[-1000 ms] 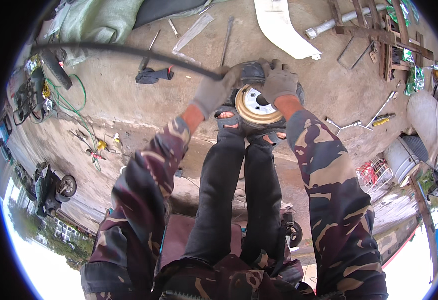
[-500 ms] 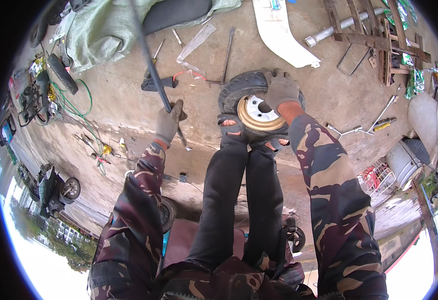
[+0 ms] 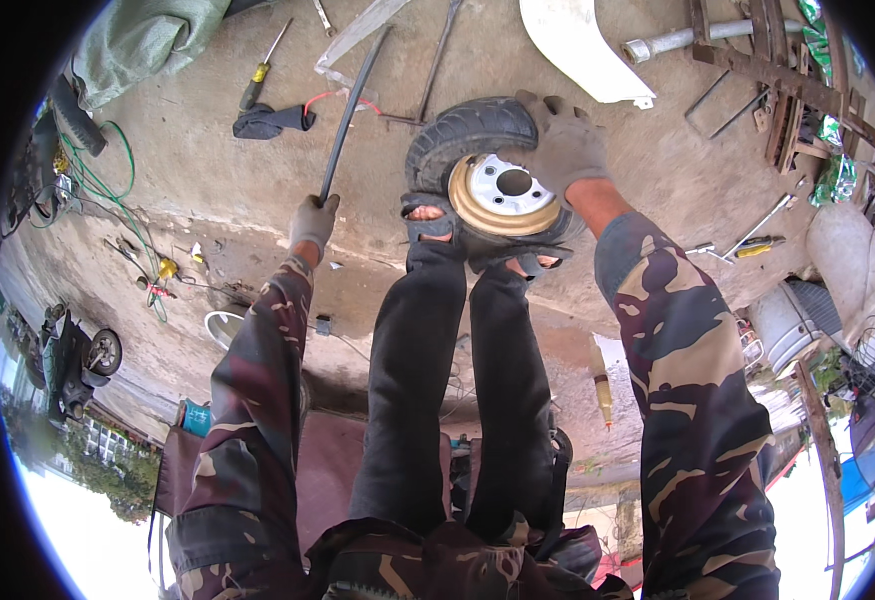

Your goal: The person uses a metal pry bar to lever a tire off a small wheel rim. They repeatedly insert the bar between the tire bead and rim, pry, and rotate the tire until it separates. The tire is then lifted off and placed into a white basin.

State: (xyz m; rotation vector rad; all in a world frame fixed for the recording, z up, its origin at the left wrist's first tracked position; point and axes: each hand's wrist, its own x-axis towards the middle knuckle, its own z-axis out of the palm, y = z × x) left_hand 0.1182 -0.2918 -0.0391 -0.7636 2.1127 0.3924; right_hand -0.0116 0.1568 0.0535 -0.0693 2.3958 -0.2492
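A black tyre (image 3: pixel 438 150) lies on the concrete with a white and gold wheel rim (image 3: pixel 503 205) inside it. My right hand (image 3: pixel 570 148), in a grey glove, is closed on the tyre's far right side. In its matching glove, my left hand (image 3: pixel 314 222) grips the near end of a long dark metal bar (image 3: pixel 354 112), held to the left of the tyre and pointing away from me. My sandalled feet (image 3: pixel 428 222) press against the tyre's near side. The part of the tyre under my right hand is hidden.
A yellow-handled screwdriver (image 3: pixel 259 75) and a dark cloth (image 3: pixel 273 121) lie beyond the bar. A thin metal rod (image 3: pixel 440 60) and a white curved panel (image 3: pixel 583 50) lie past the tyre. To the right are a wooden frame (image 3: pixel 783 85) and yellow-handled pliers (image 3: pixel 758 246).
The bar has swung from rising steeply to pointing away over the floor. My left hand now holds its end, where a length stuck out below before. The whole view has shifted.
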